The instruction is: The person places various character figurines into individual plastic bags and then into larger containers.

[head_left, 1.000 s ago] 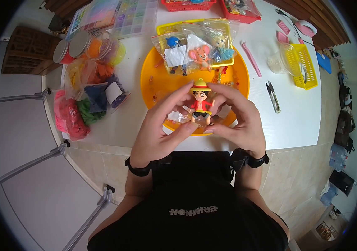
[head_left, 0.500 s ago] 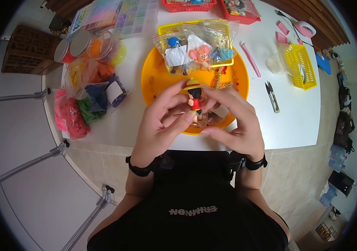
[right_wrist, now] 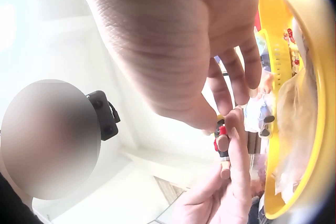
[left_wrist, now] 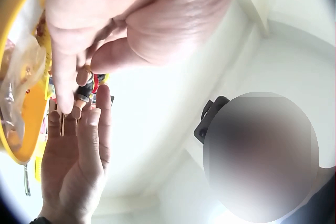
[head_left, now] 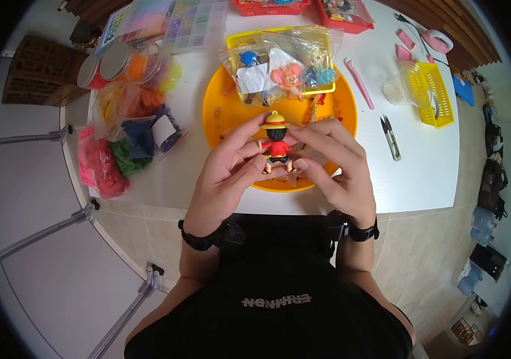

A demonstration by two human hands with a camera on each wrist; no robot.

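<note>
A small toy figurine [head_left: 277,147] with a yellow straw hat, red top and dark shorts is upright between my hands, above the round orange tray [head_left: 212,119]. In the head view its back faces me, and a small loop tops the hat. My left hand [head_left: 220,179] pinches it from the left, thumb near its legs. My right hand [head_left: 344,173] holds it from the right, thumb tip by its leg and index finger near the hat. Both wrist views show the figurine [right_wrist: 221,141] partly covered by fingers.
Bagged figurines [head_left: 288,75] lie over a yellow basket at the tray's back. Thread snips [head_left: 390,139] and pink tweezers [head_left: 360,85] lie to the right, near another yellow basket [head_left: 438,96]. Jars [head_left: 114,63], coloured bags [head_left: 102,164] and a bead box [head_left: 192,27] stand left.
The figurine has been turned about its upright axis, from facing me, through a side view, to showing its back. My fingers have shifted around it; the things on the table stay put.
</note>
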